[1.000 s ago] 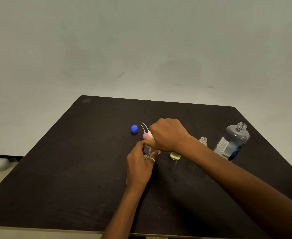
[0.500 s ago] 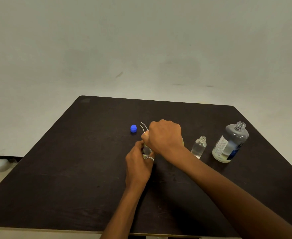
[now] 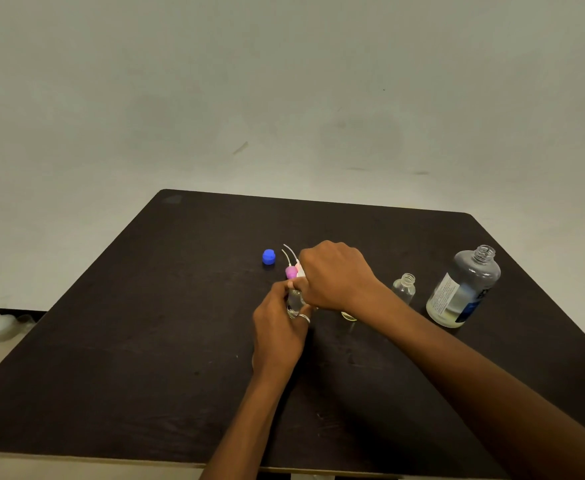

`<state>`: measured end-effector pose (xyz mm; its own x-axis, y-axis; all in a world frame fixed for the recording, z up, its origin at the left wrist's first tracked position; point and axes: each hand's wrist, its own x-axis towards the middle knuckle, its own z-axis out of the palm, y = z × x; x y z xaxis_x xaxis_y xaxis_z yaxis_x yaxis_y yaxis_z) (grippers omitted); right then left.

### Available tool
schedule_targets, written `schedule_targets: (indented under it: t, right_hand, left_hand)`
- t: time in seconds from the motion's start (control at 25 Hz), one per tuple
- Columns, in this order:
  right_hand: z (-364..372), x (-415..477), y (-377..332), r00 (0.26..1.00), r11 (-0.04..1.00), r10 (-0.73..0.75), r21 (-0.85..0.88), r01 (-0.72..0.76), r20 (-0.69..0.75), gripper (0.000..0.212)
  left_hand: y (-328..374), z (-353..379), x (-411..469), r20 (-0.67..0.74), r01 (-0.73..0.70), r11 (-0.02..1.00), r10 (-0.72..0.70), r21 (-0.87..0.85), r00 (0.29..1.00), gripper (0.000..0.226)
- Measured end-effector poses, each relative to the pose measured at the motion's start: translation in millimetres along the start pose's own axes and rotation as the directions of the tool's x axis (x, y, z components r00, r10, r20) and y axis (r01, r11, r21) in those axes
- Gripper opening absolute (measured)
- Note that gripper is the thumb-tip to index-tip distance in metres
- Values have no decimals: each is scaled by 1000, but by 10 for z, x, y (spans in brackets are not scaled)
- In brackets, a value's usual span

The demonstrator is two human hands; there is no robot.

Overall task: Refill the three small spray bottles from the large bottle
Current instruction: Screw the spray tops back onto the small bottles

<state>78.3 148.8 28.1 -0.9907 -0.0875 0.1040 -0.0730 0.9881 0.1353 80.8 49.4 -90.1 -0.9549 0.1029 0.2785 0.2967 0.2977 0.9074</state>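
Observation:
My left hand point(image 3: 279, 332) grips a small clear spray bottle point(image 3: 294, 301) standing at the middle of the dark table point(image 3: 128, 341). My right hand point(image 3: 336, 275) is curled over the top of that bottle, hiding its neck. Just behind lie a pink spray head point(image 3: 291, 271) and white dip tubes point(image 3: 288, 252). A second small bottle point(image 3: 404, 288) stands uncapped to the right. A yellowish bottle point(image 3: 349, 316) shows only partly under my right wrist. The large clear bottle point(image 3: 464, 289) with a white and blue label stands open at the far right.
A blue cap point(image 3: 268, 256) lies on the table behind and left of my hands. The table's right edge runs close to the large bottle. A pale wall rises behind the table.
My right hand has shifted slightly over the top of the held bottle, and the pink spray head shows again beside it. My left hand keeps its grip.

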Motion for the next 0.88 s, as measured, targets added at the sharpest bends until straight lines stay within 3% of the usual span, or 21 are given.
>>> schedule_targets:
  t: [0.2, 0.32, 0.44, 0.56, 0.72, 0.88]
  right_hand:
    - [65, -38, -7, 999, 999, 33, 9, -33, -27, 34]
    - [-14, 35, 185, 997, 970, 80, 229, -81, 18, 53]
    - [-107, 207, 453, 996, 935, 91, 342, -89, 10, 30]
    - [-3, 412, 627, 999, 948, 25, 317, -35, 36, 15]
    - [210, 605, 581, 981, 972, -125, 217, 92, 146, 40]
    - [325, 727, 440, 940, 960, -248, 187, 207, 235, 46]
  left_hand:
    - [-21, 7, 4, -23, -4, 1000, 4, -6, 1000, 31]
    - [9, 2, -11, -47, 12, 999, -14, -47, 999, 34]
    - [26, -13, 1, -100, 22, 998, -27, -51, 995, 41]
    - [29, -12, 7, -86, 43, 999, -46, -29, 995, 45]
    - [19, -6, 11, -66, 71, 997, -73, -32, 995, 51]
    - [26, -14, 19, -40, 100, 993, -103, -66, 994, 63]
